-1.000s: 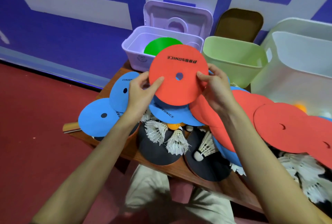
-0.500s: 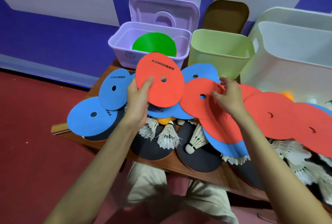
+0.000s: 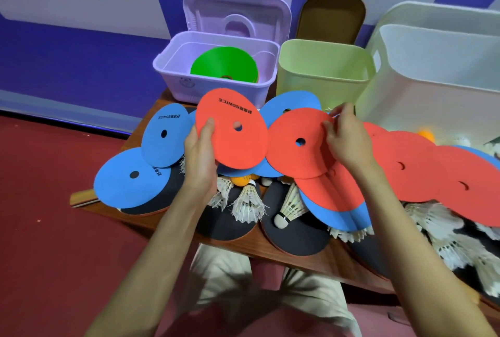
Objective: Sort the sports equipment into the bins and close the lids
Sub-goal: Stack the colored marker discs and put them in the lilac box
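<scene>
Above the cluttered table (image 3: 319, 258), our left hand (image 3: 201, 159) grips a flat red disc (image 3: 232, 133) with a centre hole and black lettering, thumb on its face. At three o'clock from it, our right hand (image 3: 347, 140) pinches a second red disc (image 3: 297, 144). At twelve o'clock the purple bin (image 3: 213, 87) stands open, holding a green disc (image 3: 224, 64).

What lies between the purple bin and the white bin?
The green bin stands between the purple bin and the white bin, seen in the head view.
</scene>
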### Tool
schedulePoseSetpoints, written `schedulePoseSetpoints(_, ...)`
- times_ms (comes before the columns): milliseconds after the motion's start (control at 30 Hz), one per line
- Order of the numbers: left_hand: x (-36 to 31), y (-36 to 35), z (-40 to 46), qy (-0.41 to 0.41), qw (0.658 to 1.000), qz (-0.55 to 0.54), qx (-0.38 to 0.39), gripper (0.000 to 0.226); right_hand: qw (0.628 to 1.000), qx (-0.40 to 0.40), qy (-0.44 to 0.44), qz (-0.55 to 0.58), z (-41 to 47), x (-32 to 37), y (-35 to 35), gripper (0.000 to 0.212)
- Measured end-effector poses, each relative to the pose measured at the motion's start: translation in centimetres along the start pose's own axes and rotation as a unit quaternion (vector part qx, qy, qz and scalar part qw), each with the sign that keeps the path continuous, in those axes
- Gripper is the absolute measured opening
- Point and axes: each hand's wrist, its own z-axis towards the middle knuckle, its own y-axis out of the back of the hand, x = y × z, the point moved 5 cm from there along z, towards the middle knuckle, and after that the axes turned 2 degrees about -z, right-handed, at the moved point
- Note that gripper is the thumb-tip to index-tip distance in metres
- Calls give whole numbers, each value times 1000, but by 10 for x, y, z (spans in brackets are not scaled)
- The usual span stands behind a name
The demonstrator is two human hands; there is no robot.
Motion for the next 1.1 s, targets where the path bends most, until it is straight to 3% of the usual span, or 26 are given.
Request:
schedulePoseSetpoints(67,-2,0,0,-1,1000,0,0,23,999,-16,32,9,-2,-2,10,27)
schedulePoseSetpoints(133,-2,-2,1,0,1000,4,2,26,992,-72,58,87,-8,-2,22,25)
schedulePoseSetpoints(267,0,-9,1,18,1000,7,0,40,938,-232,-10,256,-22,-16,41,28)
schedulePoseSetpoints(367,1,-20,-4,39,999,-9,16,38,895,-214,-84,382,-27,-18,31,29)
schedulePoseSetpoints(533,12,-42,-18,101,992,-44,63,41,886,-150,-89,431,-38,4,5,24)
schedulePoseSetpoints(667,23,-56,-32,142,984,-53,92,42,927,-136,-39,349,-52,22,-6,20)
schedulePoseSetpoints(800,29,-54,-39,146,984,-50,86,36,973,-66,20,222,-59,18,-11,33)
schedulePoseSetpoints(867,29,-51,-39,152,984,-49,76,36,977,-50,10,205,-61,7,-6,33)
schedulePoseSetpoints(1000,27,-46,-37,153,985,-46,62,34,986,-95,-43,133,-62,-32,8,34)
schedulePoseSetpoints(1100,25,-45,-37,146,986,-44,64,33,997,-22,-74,7,-59,-56,9,47)
